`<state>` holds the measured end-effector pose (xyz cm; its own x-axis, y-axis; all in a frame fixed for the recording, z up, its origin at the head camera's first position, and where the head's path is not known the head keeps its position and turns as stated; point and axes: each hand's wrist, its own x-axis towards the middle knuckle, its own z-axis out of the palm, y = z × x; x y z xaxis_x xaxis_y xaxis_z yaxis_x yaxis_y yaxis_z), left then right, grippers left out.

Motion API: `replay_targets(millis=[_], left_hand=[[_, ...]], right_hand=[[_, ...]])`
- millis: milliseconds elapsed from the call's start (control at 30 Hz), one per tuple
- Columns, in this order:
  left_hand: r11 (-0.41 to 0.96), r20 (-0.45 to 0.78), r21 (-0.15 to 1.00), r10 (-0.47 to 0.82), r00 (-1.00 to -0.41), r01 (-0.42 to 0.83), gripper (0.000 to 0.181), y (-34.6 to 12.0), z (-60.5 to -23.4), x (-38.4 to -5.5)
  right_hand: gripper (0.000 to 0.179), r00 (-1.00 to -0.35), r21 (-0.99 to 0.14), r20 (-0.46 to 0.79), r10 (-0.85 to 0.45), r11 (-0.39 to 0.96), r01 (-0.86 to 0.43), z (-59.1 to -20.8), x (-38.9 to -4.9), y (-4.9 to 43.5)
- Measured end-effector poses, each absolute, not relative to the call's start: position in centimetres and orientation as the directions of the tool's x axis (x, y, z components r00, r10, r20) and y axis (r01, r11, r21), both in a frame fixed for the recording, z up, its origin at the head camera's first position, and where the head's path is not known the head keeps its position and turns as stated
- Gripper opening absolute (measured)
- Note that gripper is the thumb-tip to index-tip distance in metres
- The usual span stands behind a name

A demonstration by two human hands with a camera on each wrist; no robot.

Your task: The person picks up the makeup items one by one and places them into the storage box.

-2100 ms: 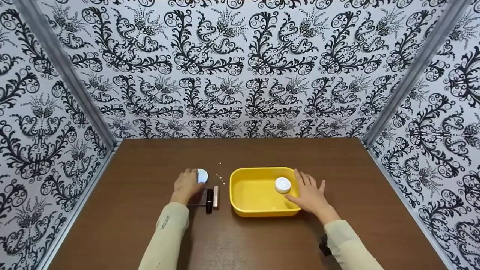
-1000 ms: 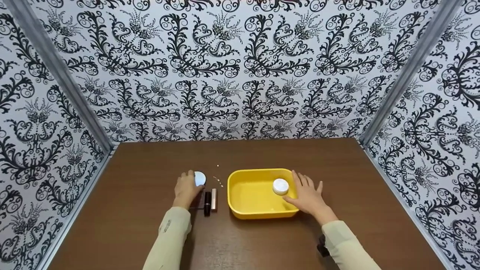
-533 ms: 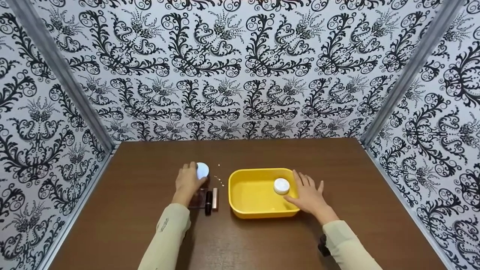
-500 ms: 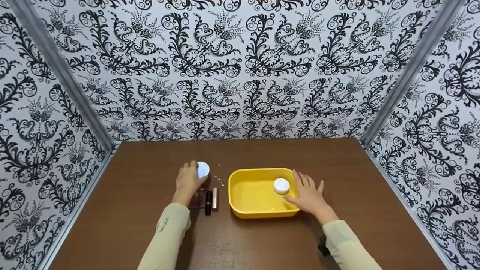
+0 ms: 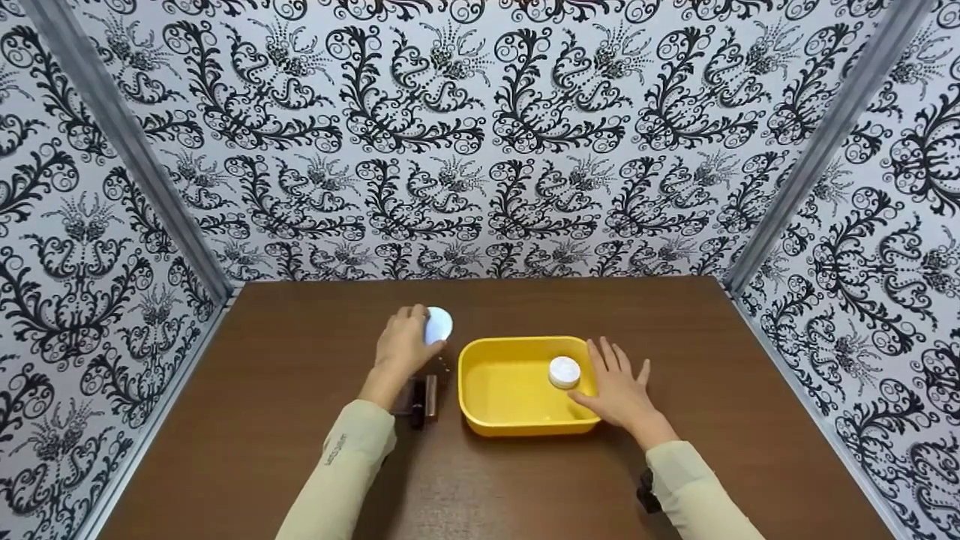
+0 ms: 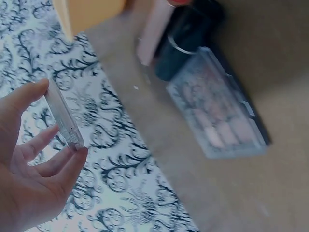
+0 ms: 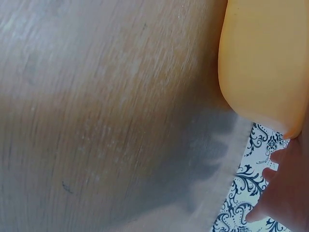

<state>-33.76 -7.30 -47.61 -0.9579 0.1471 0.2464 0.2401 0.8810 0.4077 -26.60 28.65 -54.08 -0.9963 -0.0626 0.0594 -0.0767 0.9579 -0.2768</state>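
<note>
My left hand (image 5: 401,343) pinches a flat round white compact (image 5: 439,325) above the table, left of the yellow tub's (image 5: 525,429) far corner. Seen edge-on in the left wrist view, the compact (image 6: 63,116) sits between thumb and fingertips with a clear rim. My right hand (image 5: 621,388) rests at the tub's right rim, fingers straight and spread, thumb reaching over the inside. A round white jar (image 5: 564,372) stands in the tub near that thumb. Below the left hand lies a clear-lidded makeup palette (image 6: 217,111), beside a black tube (image 6: 176,50) and a slim pink tube (image 6: 153,36).
Small pale crumbs (image 5: 444,365) lie on the brown wooden table (image 5: 480,487) between the tubes and the tub. Patterned black-and-white panels (image 5: 480,150) enclose the table at the back and both sides.
The left hand has lifted the compact and moved it away from me and rightward, toward the tub. The right hand and the tub have stayed in place.
</note>
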Motion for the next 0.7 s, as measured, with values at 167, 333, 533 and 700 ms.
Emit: replay_targets(millis=[167,333,533,700], left_hand=[[0.867,0.25,0.411,0.19,-0.949,0.282,0.056,-5.7,-46.5,-33.2],[0.865,0.234,0.39,0.238,-0.943,0.316,0.056,-4.0,-45.8,-32.6],[0.849,0.202,0.378,0.314,-0.928,0.37,0.057,-1.8,-45.6,-31.9],[0.843,0.152,0.355,0.375,-0.914,0.405,0.054,0.1,-46.1,-31.5]], right_hand=[[0.101,-0.996,-0.272,0.07,-0.063,0.959,-0.08,-54.1,-26.6,28.7],[0.1,-0.995,-0.271,0.072,-0.063,0.959,-0.08,-54.2,-26.6,28.7],[0.1,-0.995,-0.275,0.071,-0.069,0.958,-0.086,-54.2,-26.7,28.7],[0.1,-0.995,-0.279,0.068,-0.07,0.956,-0.087,-54.2,-26.6,28.8]])
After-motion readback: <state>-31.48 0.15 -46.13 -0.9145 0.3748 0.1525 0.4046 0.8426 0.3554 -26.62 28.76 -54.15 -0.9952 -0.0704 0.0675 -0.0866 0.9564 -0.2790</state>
